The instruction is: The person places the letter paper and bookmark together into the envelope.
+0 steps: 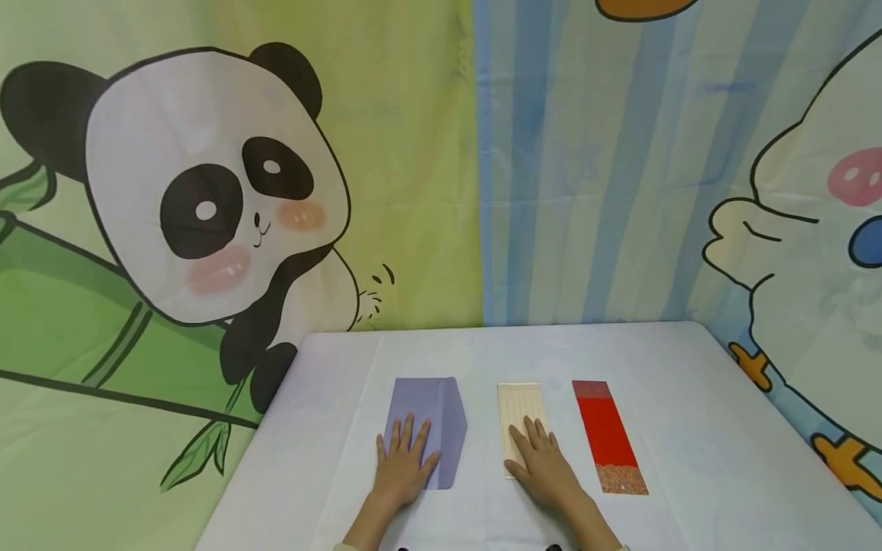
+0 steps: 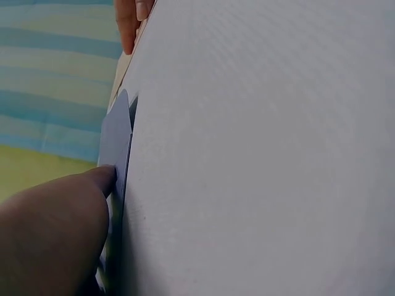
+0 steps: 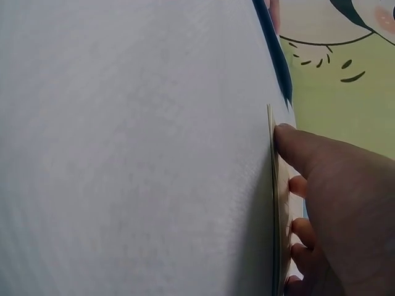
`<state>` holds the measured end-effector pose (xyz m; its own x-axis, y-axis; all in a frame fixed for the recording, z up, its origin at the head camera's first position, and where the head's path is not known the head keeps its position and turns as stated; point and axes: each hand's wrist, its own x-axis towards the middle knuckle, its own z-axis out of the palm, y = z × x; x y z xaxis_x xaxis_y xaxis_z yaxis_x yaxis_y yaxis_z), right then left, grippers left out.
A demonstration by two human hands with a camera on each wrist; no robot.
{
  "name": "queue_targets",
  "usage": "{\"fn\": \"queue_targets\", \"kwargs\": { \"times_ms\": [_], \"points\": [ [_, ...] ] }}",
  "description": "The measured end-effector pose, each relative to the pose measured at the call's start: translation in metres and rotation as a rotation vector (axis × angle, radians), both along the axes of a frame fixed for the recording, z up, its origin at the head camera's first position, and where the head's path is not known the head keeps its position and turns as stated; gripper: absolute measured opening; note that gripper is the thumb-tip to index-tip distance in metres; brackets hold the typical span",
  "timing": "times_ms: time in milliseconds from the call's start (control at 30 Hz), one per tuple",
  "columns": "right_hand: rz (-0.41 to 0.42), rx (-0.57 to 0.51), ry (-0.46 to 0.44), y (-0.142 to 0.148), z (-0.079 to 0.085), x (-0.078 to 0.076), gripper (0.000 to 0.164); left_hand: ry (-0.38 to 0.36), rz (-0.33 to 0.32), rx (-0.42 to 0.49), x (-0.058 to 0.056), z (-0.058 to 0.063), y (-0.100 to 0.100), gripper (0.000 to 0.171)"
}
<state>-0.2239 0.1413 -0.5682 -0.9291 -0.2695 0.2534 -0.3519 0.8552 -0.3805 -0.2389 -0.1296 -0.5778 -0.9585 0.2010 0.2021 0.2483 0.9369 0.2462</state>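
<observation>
A lavender envelope (image 1: 432, 417) with its flap folded lies left of centre on the white table (image 1: 689, 398). My left hand (image 1: 403, 459) lies flat on its near half, fingers straight. In the left wrist view the envelope (image 2: 115, 142) shows edge-on beside my left hand (image 2: 52, 228). A cream lined paper strip (image 1: 518, 402) lies to the right, and my right hand (image 1: 544, 459) rests flat on its near end. The right wrist view shows the strip's edge (image 3: 271, 185) under my right hand (image 3: 333, 203). A red strip (image 1: 606, 436) with patterned ends lies untouched further right.
Cartoon fabric backdrops hang behind the table: a panda (image 1: 207, 191) on green at left, blue stripes (image 1: 592, 153) at right. The table's far edge meets the backdrop, and its right corner (image 1: 703, 329) is rounded.
</observation>
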Motion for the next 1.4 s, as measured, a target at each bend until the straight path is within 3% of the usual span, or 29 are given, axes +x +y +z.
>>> {"fn": "queue_targets", "kwargs": {
  "times_ms": [200, 400, 533, 633, 700, 833, 933, 1167, 1400],
  "points": [
    [-0.014, 0.013, 0.008, -0.001, 0.002, -0.001, 0.057, 0.013, 0.005, -0.022, -0.002, 0.001, 0.001, 0.06],
    [-0.057, 0.067, 0.07, -0.022, 0.015, -0.001, 0.058, -0.06, -0.015, 0.002, -0.002, 0.014, -0.001, 0.063],
    [0.039, -0.087, 0.072, -0.052, 0.026, -0.008, 0.055, -0.078, -0.018, -0.005, -0.011, 0.027, -0.009, 0.066],
    [0.129, -0.254, -0.007, -0.072, 0.026, -0.016, 0.053, -0.081, -0.019, -0.04, -0.025, 0.033, -0.017, 0.068],
    [0.142, -0.343, -0.055, -0.083, 0.023, -0.022, 0.053, -0.093, -0.031, -0.046, -0.034, 0.034, -0.021, 0.07],
    [0.095, -0.472, -0.062, -0.098, 0.014, -0.032, 0.05, -0.12, -0.07, -0.029, -0.048, 0.03, -0.025, 0.076],
    [0.037, -0.511, -0.036, -0.106, 0.007, -0.035, 0.048, -0.137, -0.111, -0.006, -0.051, 0.023, -0.026, 0.079],
    [-0.015, -0.387, 0.091, -0.113, -0.012, -0.035, 0.042, -0.095, -0.171, -0.059, -0.05, 0.012, -0.031, 0.079],
    [-0.056, -0.387, 0.072, -0.114, -0.015, -0.033, 0.044, -0.044, -0.19, -0.111, -0.051, 0.008, -0.034, 0.071]
  ]
}}
